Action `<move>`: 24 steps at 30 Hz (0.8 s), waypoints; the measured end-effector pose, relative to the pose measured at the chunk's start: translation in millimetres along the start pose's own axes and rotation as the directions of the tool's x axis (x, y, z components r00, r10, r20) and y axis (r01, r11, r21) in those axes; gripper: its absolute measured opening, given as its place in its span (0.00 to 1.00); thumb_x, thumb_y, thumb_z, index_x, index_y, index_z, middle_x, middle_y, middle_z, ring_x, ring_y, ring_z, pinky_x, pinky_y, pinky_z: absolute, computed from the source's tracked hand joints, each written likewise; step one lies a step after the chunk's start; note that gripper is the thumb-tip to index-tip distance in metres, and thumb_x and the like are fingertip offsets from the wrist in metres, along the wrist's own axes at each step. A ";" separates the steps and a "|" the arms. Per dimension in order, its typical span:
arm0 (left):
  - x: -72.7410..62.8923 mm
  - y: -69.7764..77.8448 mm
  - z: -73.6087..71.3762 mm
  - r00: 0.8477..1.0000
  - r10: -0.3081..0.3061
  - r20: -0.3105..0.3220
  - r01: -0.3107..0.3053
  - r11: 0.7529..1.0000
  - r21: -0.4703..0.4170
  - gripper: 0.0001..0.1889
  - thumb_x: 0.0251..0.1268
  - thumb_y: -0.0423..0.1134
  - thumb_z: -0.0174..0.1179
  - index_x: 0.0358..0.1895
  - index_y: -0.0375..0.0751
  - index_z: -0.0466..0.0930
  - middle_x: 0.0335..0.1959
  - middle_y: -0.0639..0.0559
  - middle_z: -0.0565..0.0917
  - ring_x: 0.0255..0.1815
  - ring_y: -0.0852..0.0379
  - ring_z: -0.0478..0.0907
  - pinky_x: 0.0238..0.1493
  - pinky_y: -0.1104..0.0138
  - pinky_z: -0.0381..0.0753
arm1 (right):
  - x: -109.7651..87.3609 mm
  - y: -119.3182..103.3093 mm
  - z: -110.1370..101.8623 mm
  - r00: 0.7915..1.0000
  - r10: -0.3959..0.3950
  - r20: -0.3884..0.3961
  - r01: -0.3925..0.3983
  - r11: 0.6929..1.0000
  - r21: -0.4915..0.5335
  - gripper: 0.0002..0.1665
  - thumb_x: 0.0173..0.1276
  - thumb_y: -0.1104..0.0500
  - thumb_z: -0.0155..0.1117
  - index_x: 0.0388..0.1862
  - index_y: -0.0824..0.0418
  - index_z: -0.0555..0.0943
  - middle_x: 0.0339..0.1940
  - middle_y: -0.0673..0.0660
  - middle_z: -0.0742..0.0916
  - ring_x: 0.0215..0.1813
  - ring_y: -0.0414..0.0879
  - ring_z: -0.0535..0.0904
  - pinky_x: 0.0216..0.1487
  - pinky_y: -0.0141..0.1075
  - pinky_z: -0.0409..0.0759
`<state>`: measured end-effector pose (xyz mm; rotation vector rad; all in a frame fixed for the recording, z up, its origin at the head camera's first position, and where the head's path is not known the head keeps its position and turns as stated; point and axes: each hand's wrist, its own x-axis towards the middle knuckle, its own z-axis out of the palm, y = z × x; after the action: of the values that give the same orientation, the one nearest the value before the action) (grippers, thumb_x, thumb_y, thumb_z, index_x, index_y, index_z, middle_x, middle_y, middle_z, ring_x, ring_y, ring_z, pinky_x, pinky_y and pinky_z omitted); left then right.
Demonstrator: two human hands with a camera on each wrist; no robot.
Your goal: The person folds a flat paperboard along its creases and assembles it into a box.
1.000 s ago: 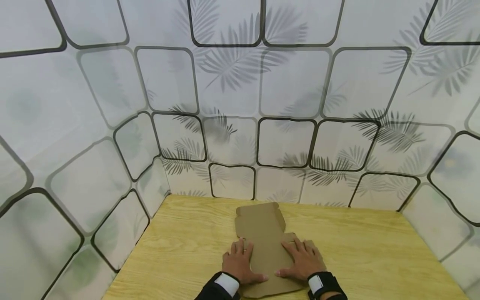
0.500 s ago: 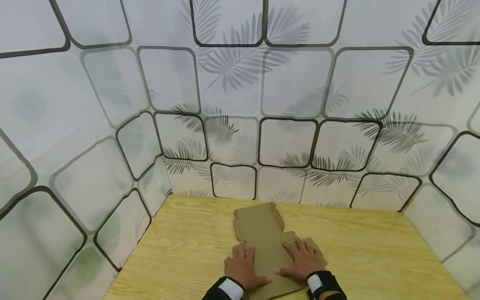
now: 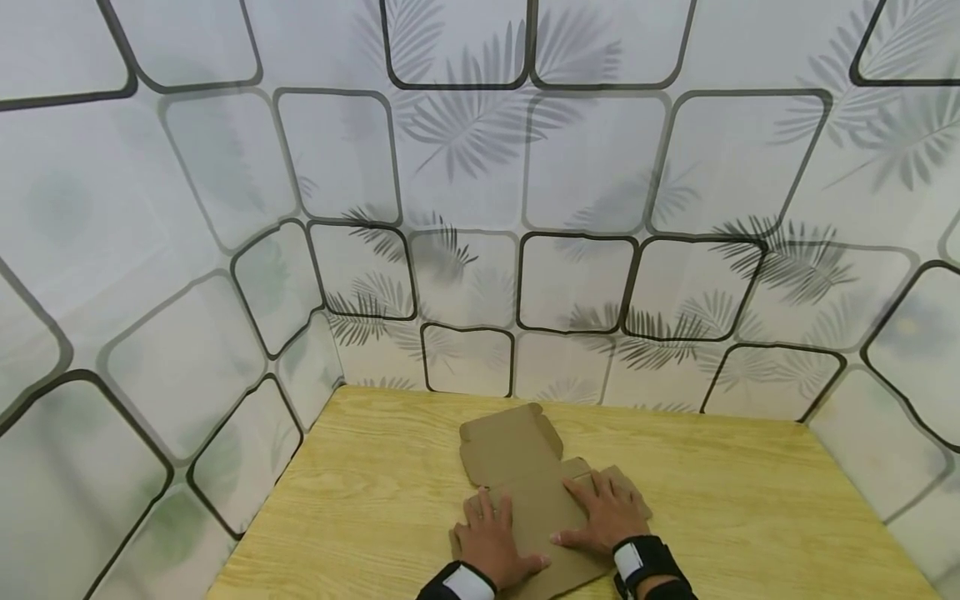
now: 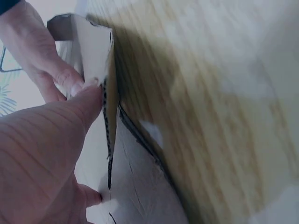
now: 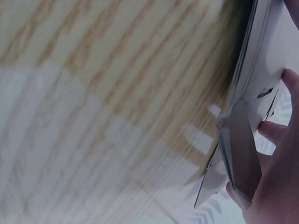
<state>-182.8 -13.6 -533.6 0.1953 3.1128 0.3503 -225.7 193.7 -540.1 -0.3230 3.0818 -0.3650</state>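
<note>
A flat brown cardboard box blank (image 3: 534,508) with cut flaps lies on the table, its narrower far panel (image 3: 506,446) pointing away and slightly left. My left hand (image 3: 491,537) rests on its left side, fingers spread forward and thumb toward the middle. On the right side flap my right hand (image 3: 603,517) presses with spread fingers, its thumb pointing inward. The left wrist view shows a cardboard flap (image 4: 93,46) standing up beside the left thumb. In the right wrist view a side flap (image 5: 240,151) tilts up beside the right hand's fingers.
The wood-grain table (image 3: 375,483) extends to both sides of the cardboard. White patterned curtain walls (image 3: 570,283) with dark rounded squares and leaf prints close off the back and both sides.
The cardboard has turned a little, its far panel swinging left. My left hand has shifted slightly right and nearer to me; the right hand stays almost in place.
</note>
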 end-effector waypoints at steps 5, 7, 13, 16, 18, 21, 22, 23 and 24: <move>-0.7 6.3 2.8 0.998 -0.044 0.043 0.044 0.999 0.014 0.54 0.46 0.76 0.67 0.70 0.38 0.70 0.71 0.29 0.66 0.69 0.25 0.63 0.54 0.34 0.71 | 0.3 -0.7 0.0 1.000 0.003 -0.009 -0.003 1.000 -0.017 0.57 0.46 0.22 0.71 0.70 0.52 0.76 0.69 0.71 0.73 0.65 0.78 0.69 0.60 0.77 0.59; -1.5 8.8 4.6 0.997 -0.057 0.041 0.057 0.998 0.001 0.55 0.45 0.75 0.68 0.70 0.37 0.70 0.71 0.28 0.65 0.69 0.24 0.63 0.54 0.33 0.70 | 0.7 -0.9 0.3 1.000 0.005 -0.014 -0.006 1.000 -0.019 0.57 0.46 0.22 0.71 0.70 0.51 0.76 0.69 0.71 0.74 0.65 0.78 0.69 0.61 0.77 0.59; -6.3 17.8 9.0 0.997 -0.080 0.012 0.080 0.996 -0.044 0.54 0.43 0.72 0.72 0.67 0.35 0.71 0.69 0.25 0.66 0.66 0.21 0.63 0.50 0.31 0.70 | 1.3 1.3 3.3 0.999 0.001 -0.040 -0.002 1.000 -0.027 0.56 0.45 0.21 0.71 0.68 0.51 0.77 0.67 0.70 0.75 0.64 0.77 0.70 0.61 0.77 0.58; -8.3 22.1 10.1 0.996 -0.088 0.007 0.088 0.995 -0.048 0.53 0.43 0.71 0.72 0.66 0.34 0.71 0.68 0.24 0.66 0.65 0.20 0.63 0.49 0.30 0.71 | 1.3 2.8 4.2 0.998 -0.008 -0.059 0.006 0.999 -0.040 0.56 0.45 0.21 0.70 0.68 0.51 0.78 0.66 0.70 0.76 0.64 0.76 0.71 0.60 0.77 0.59; -10.2 24.6 9.9 0.996 -0.093 0.006 0.093 0.995 -0.043 0.53 0.43 0.71 0.72 0.66 0.35 0.71 0.68 0.24 0.66 0.64 0.20 0.64 0.48 0.30 0.71 | 1.8 3.6 4.3 0.997 -0.019 -0.070 0.015 0.999 -0.052 0.55 0.45 0.21 0.70 0.67 0.51 0.78 0.65 0.70 0.76 0.63 0.76 0.71 0.60 0.77 0.60; -13.2 28.0 9.0 0.995 -0.097 0.020 0.097 0.995 -0.027 0.53 0.43 0.72 0.71 0.67 0.35 0.71 0.68 0.25 0.66 0.63 0.19 0.64 0.47 0.31 0.72 | 1.8 4.0 3.4 0.997 -0.022 -0.069 0.018 0.998 -0.061 0.55 0.45 0.20 0.69 0.67 0.51 0.79 0.65 0.69 0.76 0.63 0.76 0.71 0.60 0.77 0.60; -14.2 29.1 9.0 0.995 -0.099 0.022 0.100 0.995 -0.020 0.54 0.43 0.73 0.71 0.67 0.35 0.71 0.68 0.25 0.66 0.63 0.20 0.65 0.47 0.31 0.72 | 2.0 3.9 3.1 0.997 -0.023 -0.067 0.019 0.998 -0.062 0.55 0.45 0.20 0.69 0.67 0.51 0.79 0.65 0.69 0.76 0.63 0.77 0.71 0.60 0.77 0.60; -15.4 30.4 9.1 0.995 -0.101 0.023 0.101 0.995 -0.010 0.54 0.43 0.73 0.71 0.67 0.36 0.71 0.68 0.26 0.67 0.63 0.20 0.65 0.47 0.31 0.72 | 2.1 3.9 2.7 0.998 -0.022 -0.064 0.018 0.998 -0.063 0.55 0.45 0.21 0.69 0.67 0.51 0.79 0.66 0.69 0.76 0.63 0.77 0.71 0.60 0.77 0.60; -16.4 31.7 9.4 0.994 -0.105 0.024 0.105 0.994 0.002 0.54 0.42 0.73 0.70 0.68 0.37 0.71 0.69 0.26 0.67 0.63 0.20 0.65 0.47 0.32 0.72 | 2.0 3.6 2.2 0.998 -0.019 -0.058 0.016 0.998 -0.062 0.55 0.46 0.21 0.69 0.67 0.51 0.78 0.66 0.69 0.76 0.64 0.77 0.70 0.60 0.77 0.59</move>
<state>-162.5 17.1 -535.9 0.0353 3.0835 0.3421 -228.3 196.1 -543.1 -0.3476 3.1545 -0.2858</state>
